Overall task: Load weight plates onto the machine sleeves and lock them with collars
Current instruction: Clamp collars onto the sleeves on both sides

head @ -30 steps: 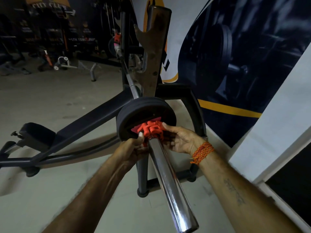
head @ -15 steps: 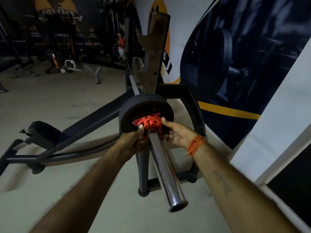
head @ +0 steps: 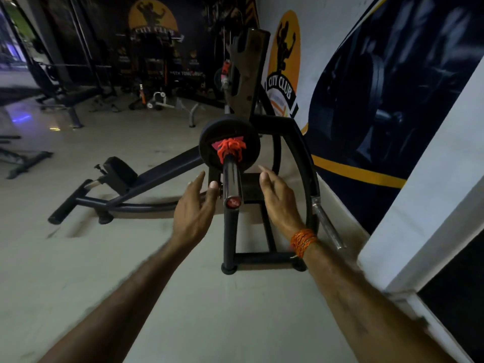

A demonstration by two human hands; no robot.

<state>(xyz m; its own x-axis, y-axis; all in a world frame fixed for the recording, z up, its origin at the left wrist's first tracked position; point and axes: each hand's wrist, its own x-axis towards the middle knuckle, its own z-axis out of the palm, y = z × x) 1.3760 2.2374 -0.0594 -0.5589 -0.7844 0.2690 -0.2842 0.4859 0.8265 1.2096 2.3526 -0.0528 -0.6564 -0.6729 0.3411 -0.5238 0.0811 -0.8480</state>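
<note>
A black weight plate [head: 209, 142] sits on the chrome sleeve [head: 231, 176] of the machine. An orange-red collar [head: 231, 148] is clamped on the sleeve, right against the plate's face. The sleeve's end cap points toward me. My left hand [head: 193, 205] hovers to the left of the sleeve's end with fingers relaxed and holds nothing. On the other side of the sleeve my right hand [head: 277, 197], an orange thread band at its wrist, is also free of the sleeve and collar, fingers loosely straight.
The machine's black frame [head: 296, 163] and base [head: 262, 258] stand under the sleeve. Its long bench arm [head: 146, 179] runs left across the floor. A painted wall [head: 392, 100] is close on the right. More gym equipment [head: 157, 98] stands at the back.
Both hands have let go of the collar and pulled back toward me. The collar stays on the sleeve against the plate. My view has backed away.
</note>
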